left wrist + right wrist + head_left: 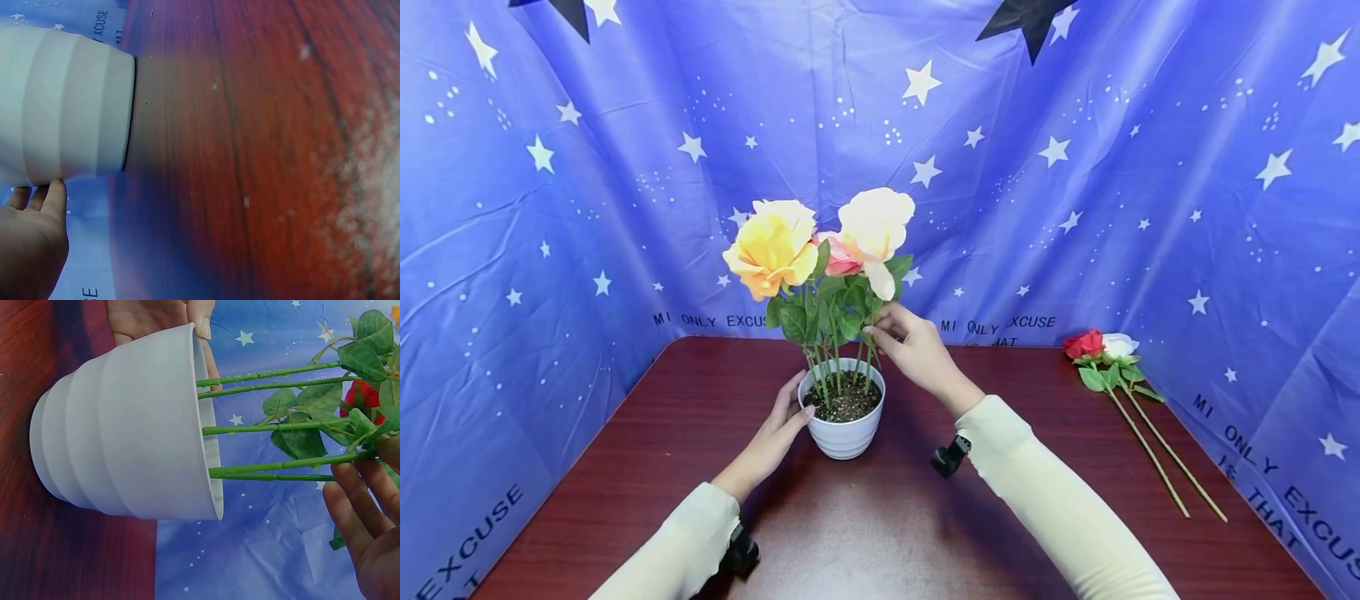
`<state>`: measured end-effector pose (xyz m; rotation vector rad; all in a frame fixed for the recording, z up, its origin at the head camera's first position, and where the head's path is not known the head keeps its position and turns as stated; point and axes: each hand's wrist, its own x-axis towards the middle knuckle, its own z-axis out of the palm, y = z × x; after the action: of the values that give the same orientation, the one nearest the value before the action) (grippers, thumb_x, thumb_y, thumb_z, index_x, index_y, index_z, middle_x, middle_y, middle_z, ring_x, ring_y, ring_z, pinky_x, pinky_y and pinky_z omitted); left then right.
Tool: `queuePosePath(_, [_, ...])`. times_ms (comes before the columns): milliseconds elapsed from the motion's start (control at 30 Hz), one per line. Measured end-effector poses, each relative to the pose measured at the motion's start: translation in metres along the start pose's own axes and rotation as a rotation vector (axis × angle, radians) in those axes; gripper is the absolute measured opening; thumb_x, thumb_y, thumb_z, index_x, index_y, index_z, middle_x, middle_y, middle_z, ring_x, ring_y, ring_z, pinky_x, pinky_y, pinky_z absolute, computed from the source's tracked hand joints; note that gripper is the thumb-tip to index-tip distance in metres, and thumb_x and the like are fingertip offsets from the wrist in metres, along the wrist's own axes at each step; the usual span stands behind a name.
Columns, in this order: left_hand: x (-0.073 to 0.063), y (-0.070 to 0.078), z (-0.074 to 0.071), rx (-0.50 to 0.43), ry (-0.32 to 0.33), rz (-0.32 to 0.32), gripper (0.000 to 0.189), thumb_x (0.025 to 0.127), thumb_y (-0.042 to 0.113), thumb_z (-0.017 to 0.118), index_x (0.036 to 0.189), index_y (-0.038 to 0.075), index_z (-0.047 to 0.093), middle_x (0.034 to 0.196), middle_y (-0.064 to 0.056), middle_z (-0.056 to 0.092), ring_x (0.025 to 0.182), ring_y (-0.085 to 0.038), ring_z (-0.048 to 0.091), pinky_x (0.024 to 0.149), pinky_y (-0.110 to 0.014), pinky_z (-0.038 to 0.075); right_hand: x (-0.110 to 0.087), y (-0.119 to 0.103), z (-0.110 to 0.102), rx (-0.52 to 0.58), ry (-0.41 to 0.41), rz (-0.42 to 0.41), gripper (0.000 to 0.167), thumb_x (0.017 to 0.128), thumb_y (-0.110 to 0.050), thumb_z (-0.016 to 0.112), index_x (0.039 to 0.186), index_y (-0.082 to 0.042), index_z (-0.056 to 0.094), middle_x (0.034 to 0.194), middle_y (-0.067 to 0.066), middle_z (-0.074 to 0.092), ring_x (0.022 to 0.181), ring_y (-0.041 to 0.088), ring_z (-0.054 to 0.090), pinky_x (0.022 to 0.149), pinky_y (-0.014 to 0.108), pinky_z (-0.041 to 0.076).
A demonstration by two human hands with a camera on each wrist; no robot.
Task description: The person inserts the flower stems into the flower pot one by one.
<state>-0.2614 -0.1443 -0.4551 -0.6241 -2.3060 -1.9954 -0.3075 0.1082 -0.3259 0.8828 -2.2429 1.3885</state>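
Note:
A white ribbed flower pot stands on the table, filled with dark soil. Several artificial roses rise from it, among them a yellow rose, a pink rose and a pale rose. My left hand holds the pot's left side, its thumb at the rim; in the left wrist view its fingers lie against the pot wall. Above the rim on the right, my right hand pinches a green rose stem between thumb and fingers, just under the leaves.
On the right of the dark red wooden table lie a red rose and a white rose, stems toward the front. A blue star-printed cloth hangs behind and along both sides.

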Motion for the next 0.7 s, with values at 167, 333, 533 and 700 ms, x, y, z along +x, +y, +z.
queuePosePath(167, [0.0001, -0.0004, -0.0002, 0.006, 0.001, -0.001, 0.064, 0.107, 0.018, 0.048, 0.160, 0.012, 0.013, 0.158, -0.024, 0.023, 0.145, -0.041, 0.026, 0.116, -0.053, 0.021, 0.0003, 0.0020, 0.0005, -0.042, -0.011, -0.030, 0.006, 0.096, -0.010, 0.068, 0.100, -0.010, 0.064, 0.085, -0.001, 0.071, 0.069, 0.012, 0.066, 0.063, 0.031, 0.053])
queuePosePath(333, [0.0003, 0.0012, 0.0010, 0.014, 0.007, 0.017, 0.063, 0.107, 0.016, 0.047, 0.160, 0.011, 0.014, 0.157, -0.025, 0.024, 0.144, -0.042, 0.026, 0.115, -0.054, 0.021, -0.0001, 0.0061, 0.0032, -0.064, -0.009, -0.059, 0.007, 0.095, -0.011, 0.070, 0.100, -0.011, 0.064, 0.086, -0.001, 0.072, 0.070, 0.012, 0.066, 0.064, 0.031, 0.054])
queuePosePath(533, [-0.0002, 0.0027, 0.0018, -0.009, 0.003, 0.016, 0.063, 0.107, 0.015, 0.047, 0.160, 0.010, 0.013, 0.158, -0.025, 0.022, 0.146, -0.041, 0.023, 0.116, -0.054, 0.020, -0.0014, 0.0092, 0.0048, -0.074, 0.016, -0.033, 0.010, 0.094, -0.011, 0.071, 0.103, -0.007, 0.066, 0.091, 0.003, 0.073, 0.091, 0.020, 0.072, 0.085, 0.033, 0.056])
queuePosePath(700, [-0.0004, 0.0026, 0.0014, -0.002, 0.003, 0.013, 0.062, 0.107, 0.015, 0.046, 0.160, 0.010, 0.013, 0.160, -0.024, 0.021, 0.146, -0.040, 0.022, 0.116, -0.053, 0.020, -0.0036, 0.0091, 0.0043, -0.085, 0.009, -0.006, 0.011, 0.095, -0.012, 0.070, 0.103, -0.004, 0.068, 0.097, 0.008, 0.074, 0.105, 0.025, 0.069, 0.097, 0.035, 0.052])
